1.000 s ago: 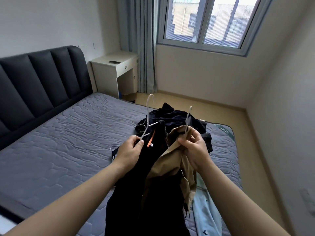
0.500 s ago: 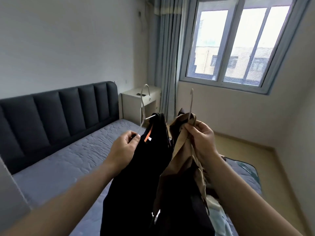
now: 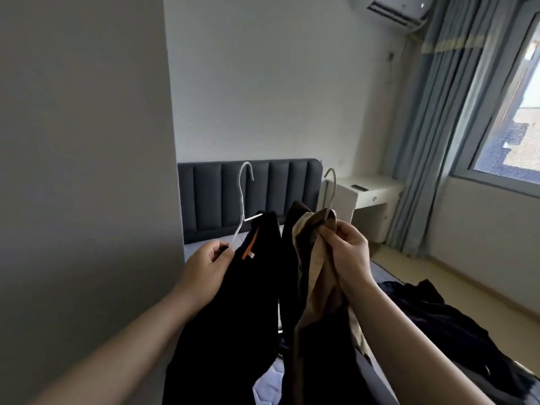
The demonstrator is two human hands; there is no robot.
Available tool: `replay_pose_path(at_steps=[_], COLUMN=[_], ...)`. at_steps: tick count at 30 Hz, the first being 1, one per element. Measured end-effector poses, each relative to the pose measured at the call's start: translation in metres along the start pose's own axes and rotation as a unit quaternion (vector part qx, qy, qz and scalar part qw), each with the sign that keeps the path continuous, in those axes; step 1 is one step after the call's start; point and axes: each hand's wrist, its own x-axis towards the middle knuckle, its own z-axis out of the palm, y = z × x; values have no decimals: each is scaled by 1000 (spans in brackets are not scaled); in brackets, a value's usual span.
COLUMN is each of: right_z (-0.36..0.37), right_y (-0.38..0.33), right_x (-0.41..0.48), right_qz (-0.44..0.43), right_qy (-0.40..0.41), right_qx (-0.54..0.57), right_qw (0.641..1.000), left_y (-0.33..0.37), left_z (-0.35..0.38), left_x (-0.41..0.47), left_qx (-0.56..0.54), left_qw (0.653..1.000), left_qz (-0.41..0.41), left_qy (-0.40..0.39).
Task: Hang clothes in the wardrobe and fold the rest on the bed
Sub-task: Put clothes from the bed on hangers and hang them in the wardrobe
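Left hand point(image 3: 206, 264) pinching thin white wire hanger point(image 3: 244, 197) carrying black garment point(image 3: 233, 317), right hand point(image 3: 349, 252) gripping tan cloth garment point(image 3: 317, 276) on beige hanger point(image 3: 331, 185), both held above grey quilted bed point(image 3: 268, 387), dark clothes pile point(image 3: 447, 323) at right

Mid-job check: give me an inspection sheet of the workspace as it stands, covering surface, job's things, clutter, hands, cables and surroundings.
Surface: bed, grey quilted mattress, partly covered by clothes.
Job's things: black garment on white hanger; tan garment on second hanger; both held up over the bed.
Clutter: dark clothes pile on the bed, at right.
Hands: left hand pinches the white hanger; right hand grips the tan garment just below its hook.
Cables: what looks like a thin cord on the wall by the curtain.
Surroundings: headboard, nightstand, curtain, window, air conditioner.
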Motion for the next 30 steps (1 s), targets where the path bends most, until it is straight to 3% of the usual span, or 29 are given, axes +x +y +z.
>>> replay_pose_path(at_steps=[9,14,18,27,30], right_z=[109,176,218,299,324], right_y=[-18,-28,-35,-39,-38], right_x=[-76,-137,-185,-262,-283], right_qz=[17,34,43,115,130], right_qy=[-160,-243,-293,-404,-453], right_qx=[-8,-2,6,64,77], right_qw=[987,969,955,905,878], left_y=[-3,3,5,2,4], left_z=[-121,-197,-241,-308,-320], left_x=[-92,-170,-216,-298,-323], left_qx=[3,121,135,191,217], left_qw=[989,971,959,904,871], left_qz=[-28,-48,-73,-122,-142], left_qy=[146,200,238,362,416])
